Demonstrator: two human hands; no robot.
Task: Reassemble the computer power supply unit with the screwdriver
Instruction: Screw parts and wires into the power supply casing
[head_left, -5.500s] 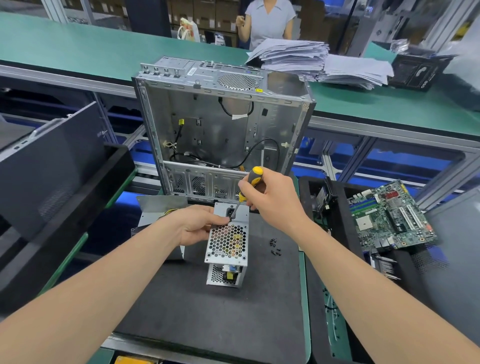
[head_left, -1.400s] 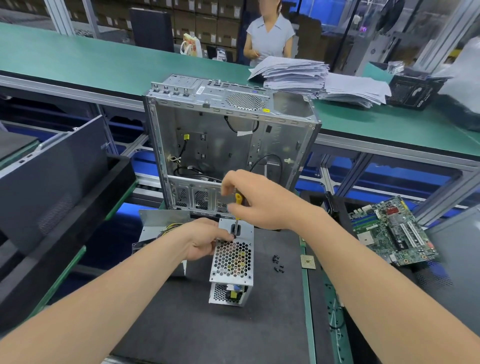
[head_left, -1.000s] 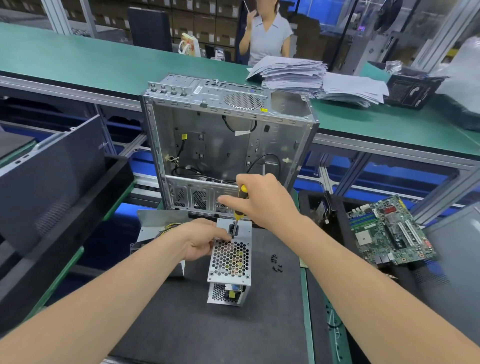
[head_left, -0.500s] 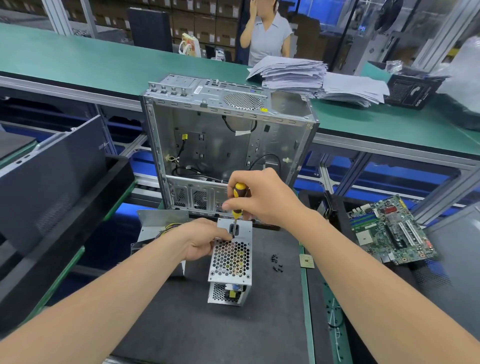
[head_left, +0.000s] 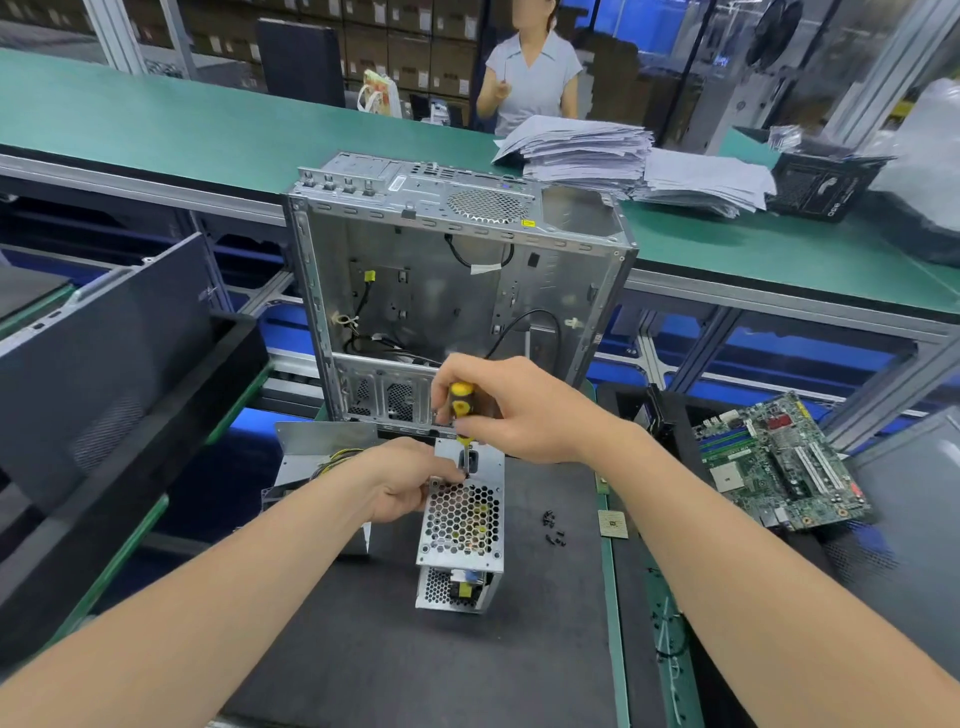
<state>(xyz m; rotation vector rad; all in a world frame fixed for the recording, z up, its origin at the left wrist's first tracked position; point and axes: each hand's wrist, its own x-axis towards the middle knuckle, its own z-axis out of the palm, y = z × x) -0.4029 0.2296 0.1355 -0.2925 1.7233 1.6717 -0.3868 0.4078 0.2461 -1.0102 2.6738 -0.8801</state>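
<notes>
One dark surface (head_left: 415, 649) filling the lower middle of the view. Open computer case (head_left: 457, 291) upright at its far edge, twelve o'clock of the power supply unit (head_left: 462, 525), nearly bare inside save for a few loose cables. Black side panel (head_left: 104, 364) leaning at nine o'clock, well apart. Stacked papers (head_left: 576, 150) on the far green surface (head_left: 156, 124), one o'clock of the case. Green motherboard (head_left: 779, 462) lying tilted at three o'clock of the unit, well apart from it.

Power supply unit itself near the middle of the dark surface, perforated grille facing the camera. Bent metal cover piece (head_left: 322, 441) with yellow and black wires at ten o'clock, behind the left wrist.

Curled round the unit's upper left corner, left hand (head_left: 405, 483), fingertips at the grille's top edge. Above it at twelve o'clock, right hand (head_left: 519, 410), fingers and thumb closed round the screwdriver (head_left: 460, 405): yellow-and-black handle upright, tip down at the unit's top, close by the left fingertips.

Small square chip (head_left: 613, 522) at three o'clock, at the mat's edge. Handful of black screws (head_left: 553, 527) loose between chip and unit.
</notes>
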